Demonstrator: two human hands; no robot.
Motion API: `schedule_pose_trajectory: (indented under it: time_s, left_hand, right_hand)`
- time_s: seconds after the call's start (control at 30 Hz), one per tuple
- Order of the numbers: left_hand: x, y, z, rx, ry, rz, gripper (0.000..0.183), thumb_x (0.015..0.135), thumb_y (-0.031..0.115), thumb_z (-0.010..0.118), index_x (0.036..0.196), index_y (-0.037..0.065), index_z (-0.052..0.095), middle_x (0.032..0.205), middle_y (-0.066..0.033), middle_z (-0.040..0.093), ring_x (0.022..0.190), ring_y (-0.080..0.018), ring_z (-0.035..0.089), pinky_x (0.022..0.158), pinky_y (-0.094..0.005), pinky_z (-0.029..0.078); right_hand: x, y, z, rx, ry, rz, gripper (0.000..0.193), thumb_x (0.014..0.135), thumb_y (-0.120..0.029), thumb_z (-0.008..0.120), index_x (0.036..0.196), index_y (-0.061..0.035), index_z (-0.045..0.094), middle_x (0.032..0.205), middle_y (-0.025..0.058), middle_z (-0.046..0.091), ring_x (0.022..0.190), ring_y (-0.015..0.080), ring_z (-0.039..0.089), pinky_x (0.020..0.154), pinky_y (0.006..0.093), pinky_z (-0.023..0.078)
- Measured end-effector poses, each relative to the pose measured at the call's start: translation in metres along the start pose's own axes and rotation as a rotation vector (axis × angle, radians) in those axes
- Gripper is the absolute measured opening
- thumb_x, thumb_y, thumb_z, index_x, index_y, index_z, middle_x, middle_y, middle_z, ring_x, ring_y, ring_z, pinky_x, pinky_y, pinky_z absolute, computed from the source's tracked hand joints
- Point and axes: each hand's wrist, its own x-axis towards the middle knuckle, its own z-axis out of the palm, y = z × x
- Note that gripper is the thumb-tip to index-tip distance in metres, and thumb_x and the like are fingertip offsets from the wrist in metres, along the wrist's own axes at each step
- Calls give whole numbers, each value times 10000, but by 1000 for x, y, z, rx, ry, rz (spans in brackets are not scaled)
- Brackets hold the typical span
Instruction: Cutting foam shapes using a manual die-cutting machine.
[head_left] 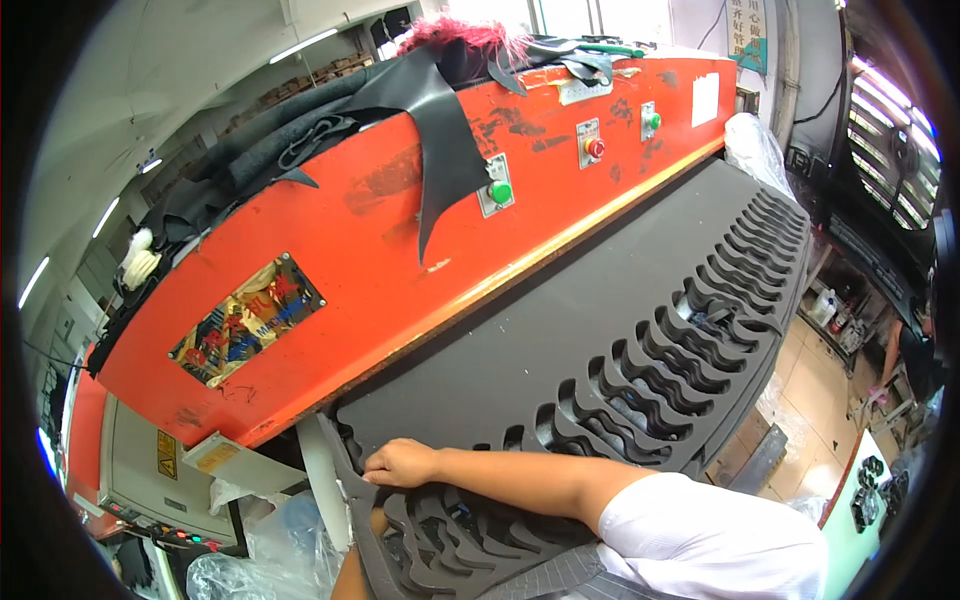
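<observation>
A dark grey foam-like sheet (500,345) lies on the bed of an orange-red machine (370,190). Rows of wavy cut-outs (635,390) run along its near side, through to the far right. My right arm, in a white sleeve, reaches left across the sheet. At the sheet's left end, my right hand (402,463) is closed, its fingers curled down at the cut edge; whatever they pinch is hidden. Below it, my left hand (379,519) shows only a small part beside the wavy strips, and its fingers are covered by the sheet.
Green buttons (500,192) and a red button (595,148) sit on the machine's front. Black scraps (440,130) drape over its top. Clear plastic bags (285,550) lie at lower left. A light table (850,510) with black pieces stands right; another person's arm (890,355) shows beyond.
</observation>
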Motion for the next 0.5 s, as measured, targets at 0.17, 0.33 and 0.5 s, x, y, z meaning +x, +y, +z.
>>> schedule_pose_trajectory:
  time_s: [0.17, 0.33, 0.5]
  left_hand:
    - [-3, -5, -8, -55, -2, -103, 593, 959, 530, 433, 1247, 31, 573, 1089, -134, 647, 887, -243, 618, 789, -363, 500]
    - [-11, -6, -1, -148, 14, -175, 600, 954, 540, 435, 1248, 35, 573, 1097, -136, 646, 898, -248, 620, 791, -369, 501]
    - [-23, -7, 8, -223, 118, -229, 607, 950, 549, 438, 1249, 39, 572, 1104, -137, 645, 909, -253, 623, 793, -374, 503]
  right_hand:
    - [-40, 2, -96, -33, 208, -162, 320, 869, -240, 671, 1121, -44, 640, 1118, 159, 614, 1036, 308, 600, 879, 372, 502]
    - [-135, -17, -288, -359, 777, 18, 207, 839, -144, 710, 1016, -45, 666, 934, 92, 654, 861, 203, 640, 756, 328, 521]
    - [-212, -37, -478, -967, 1143, 55, 204, 841, -210, 649, 968, -52, 674, 969, 139, 675, 930, 306, 644, 831, 390, 506]
